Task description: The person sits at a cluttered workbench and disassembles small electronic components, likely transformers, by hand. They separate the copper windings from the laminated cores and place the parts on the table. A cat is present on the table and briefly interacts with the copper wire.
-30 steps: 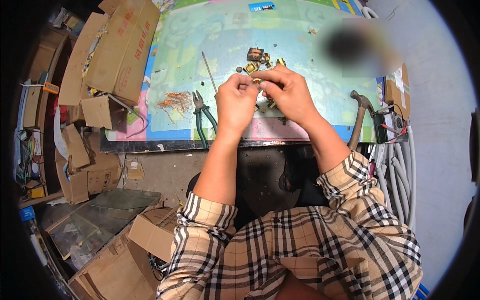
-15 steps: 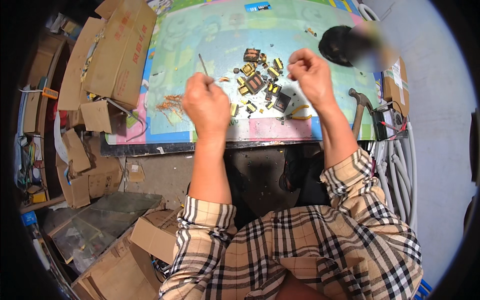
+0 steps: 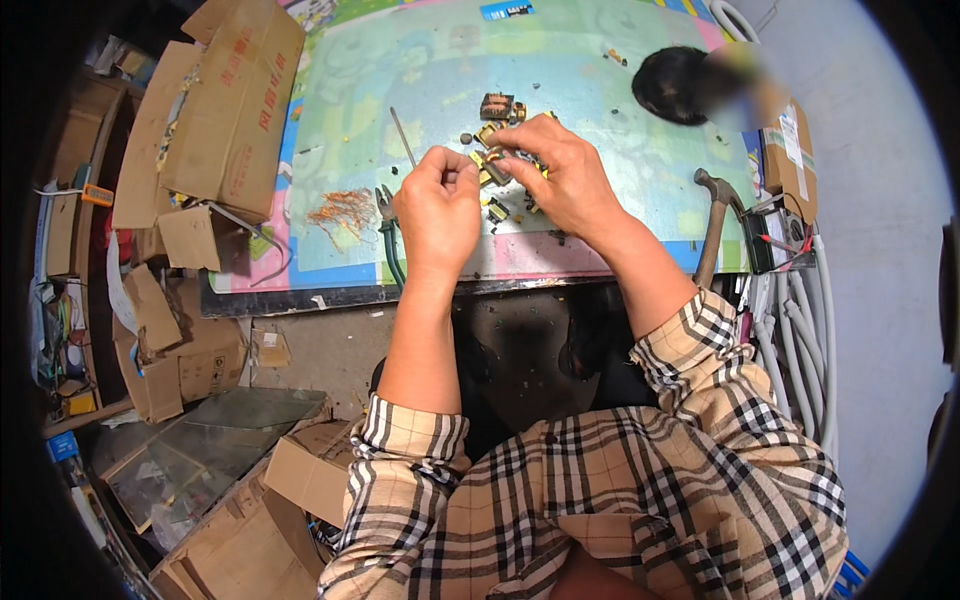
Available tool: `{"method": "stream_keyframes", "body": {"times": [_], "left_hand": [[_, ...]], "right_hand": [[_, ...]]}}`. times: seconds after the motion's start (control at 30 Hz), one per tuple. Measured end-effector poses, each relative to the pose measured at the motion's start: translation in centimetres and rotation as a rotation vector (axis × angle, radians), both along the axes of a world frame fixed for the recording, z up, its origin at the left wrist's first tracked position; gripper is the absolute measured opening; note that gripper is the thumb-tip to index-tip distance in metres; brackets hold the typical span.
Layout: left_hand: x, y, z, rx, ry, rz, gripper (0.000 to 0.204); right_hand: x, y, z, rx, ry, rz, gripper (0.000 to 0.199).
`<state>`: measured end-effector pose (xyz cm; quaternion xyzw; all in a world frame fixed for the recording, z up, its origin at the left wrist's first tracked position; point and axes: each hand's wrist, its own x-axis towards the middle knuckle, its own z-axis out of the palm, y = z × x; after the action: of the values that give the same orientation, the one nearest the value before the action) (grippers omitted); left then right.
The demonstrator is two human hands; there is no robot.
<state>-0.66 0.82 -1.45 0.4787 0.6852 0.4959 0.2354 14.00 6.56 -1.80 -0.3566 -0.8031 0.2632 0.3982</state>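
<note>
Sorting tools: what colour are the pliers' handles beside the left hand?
Dark green handles on the pliers, by the left hand; head view.

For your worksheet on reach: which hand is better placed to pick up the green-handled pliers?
Probably the left. The left hand sits right beside the pliers, while the right hand is farther off, over the small yellow parts.

Pale green mat (image 3: 560,70) with a pink edge, orange-copper wire tangle (image 3: 342,207), beige-black plaid sleeves (image 3: 700,340).
</note>
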Motion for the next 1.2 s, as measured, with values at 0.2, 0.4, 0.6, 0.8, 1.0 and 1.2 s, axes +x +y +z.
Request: {"method": "stream_keyframes", "body": {"times": [0.2, 0.4, 0.6, 0.8, 1.0, 1.2], "left_hand": [[0.2, -0.2, 0.1, -0.004, -0.036, -0.05, 0.005], [0.3, -0.8, 0.8, -0.075, 0.061, -0.135, 0.006], [0.3, -1.3, 1.0, -0.069, 0.128, -0.089, 0.008], [0.4, -1.6, 1.1, -0.077, 0.121, -0.163, 0.004], [0.2, -1.6, 0.7, -0.021, 0.162, -0.088, 0.003], [-0.5, -1.8, 0.4, -0.025, 0.123, -0.145, 0.008]], "right_hand": [[-0.1, 0.0, -0.4, -0.051, -0.005, -0.028, 0.014], [-0.2, -0.4, -0.3, -0.457, 0.223, -0.001, 0.013], [-0.5, -0.2, -1.3, -0.681, 0.438, 0.123, 0.013], [-1.6, -1.1, -1.4, -0.58, 0.384, -0.01, 0.011], [-2.5, -1.5, -1.2, -0.575, 0.43, -0.015, 0.011], [-2.6, -1.4, -1.8, -0.686, 0.533, 0.049, 0.012]]}}
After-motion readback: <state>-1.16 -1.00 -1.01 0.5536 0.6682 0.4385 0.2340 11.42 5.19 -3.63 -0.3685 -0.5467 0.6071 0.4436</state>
